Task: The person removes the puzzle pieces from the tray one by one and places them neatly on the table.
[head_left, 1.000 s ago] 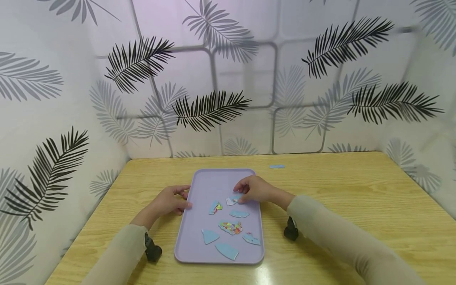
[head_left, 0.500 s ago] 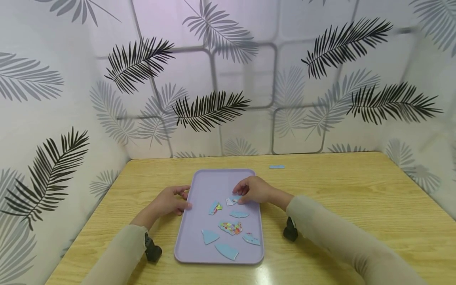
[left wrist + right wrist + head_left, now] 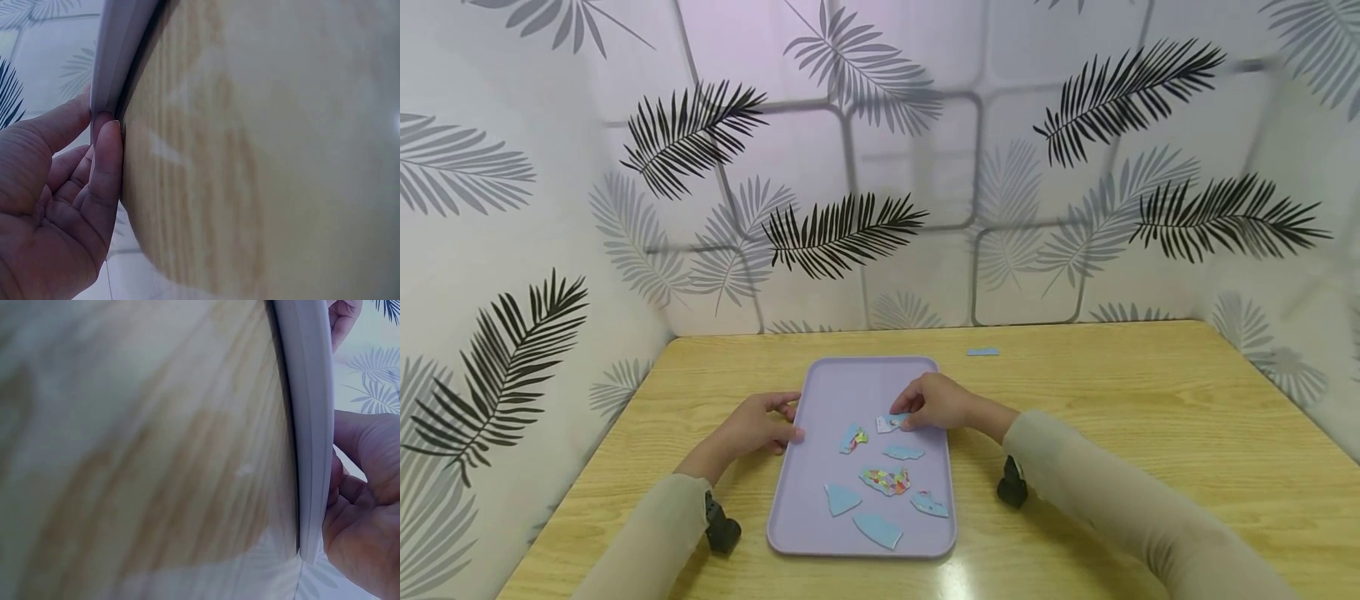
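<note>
Presumably light and stiff, best held edgewise: one puzzle piece (image 3: 886, 424), right of centre on the lilac tray (image 3: 850, 383), pinched by our right fingers (image 3: 905, 402), our left fingers (image 3: 785, 398) gripping the tray's left side.

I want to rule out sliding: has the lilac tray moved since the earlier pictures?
No; in the head view the lilac tray shows no shift against the table.

2 arms (image 3: 1112, 492) angled inward, left grip (image 3: 758, 423) fingers bent, right grip (image 3: 938, 402) pinching
</note>
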`<action>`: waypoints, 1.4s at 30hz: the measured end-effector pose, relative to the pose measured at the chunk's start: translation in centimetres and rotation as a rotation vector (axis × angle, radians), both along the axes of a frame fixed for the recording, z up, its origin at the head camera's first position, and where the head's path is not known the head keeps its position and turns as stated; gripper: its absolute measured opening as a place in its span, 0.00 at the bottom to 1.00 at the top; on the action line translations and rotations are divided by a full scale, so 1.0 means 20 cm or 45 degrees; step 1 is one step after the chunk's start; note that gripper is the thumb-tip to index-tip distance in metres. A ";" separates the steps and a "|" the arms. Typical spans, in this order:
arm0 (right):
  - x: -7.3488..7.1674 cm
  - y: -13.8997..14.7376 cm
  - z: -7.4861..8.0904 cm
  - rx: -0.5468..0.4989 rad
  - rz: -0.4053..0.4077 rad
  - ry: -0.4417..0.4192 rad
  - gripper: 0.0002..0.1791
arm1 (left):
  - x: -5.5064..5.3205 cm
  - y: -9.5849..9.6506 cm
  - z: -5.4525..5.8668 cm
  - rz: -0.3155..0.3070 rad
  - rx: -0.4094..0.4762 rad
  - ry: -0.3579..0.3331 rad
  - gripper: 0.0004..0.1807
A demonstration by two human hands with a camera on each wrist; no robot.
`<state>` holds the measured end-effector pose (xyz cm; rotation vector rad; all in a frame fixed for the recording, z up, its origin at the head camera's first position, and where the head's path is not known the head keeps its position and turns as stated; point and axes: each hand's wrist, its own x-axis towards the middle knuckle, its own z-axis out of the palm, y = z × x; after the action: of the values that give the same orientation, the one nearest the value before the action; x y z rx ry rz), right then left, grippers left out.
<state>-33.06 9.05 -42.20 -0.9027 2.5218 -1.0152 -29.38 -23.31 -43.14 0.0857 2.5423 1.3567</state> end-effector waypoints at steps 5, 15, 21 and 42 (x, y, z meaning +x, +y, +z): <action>0.00 0.01 0.00 -0.026 0.004 -0.018 0.11 | 0.00 0.00 0.00 0.009 0.001 -0.005 0.39; 0.01 0.01 0.01 -0.110 -0.022 -0.079 0.11 | 0.02 0.02 0.03 -0.012 0.029 0.014 0.38; 0.01 0.01 0.05 -0.108 -0.024 -0.054 0.11 | 0.03 0.02 0.03 -0.014 0.025 0.014 0.38; -0.04 0.14 0.09 -0.107 -0.026 0.014 0.11 | 0.02 0.02 0.03 -0.013 -0.007 0.010 0.38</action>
<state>-33.81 11.93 -40.47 -0.9094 2.5189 -1.1337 -28.94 -22.87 -42.54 0.1031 2.5484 1.3482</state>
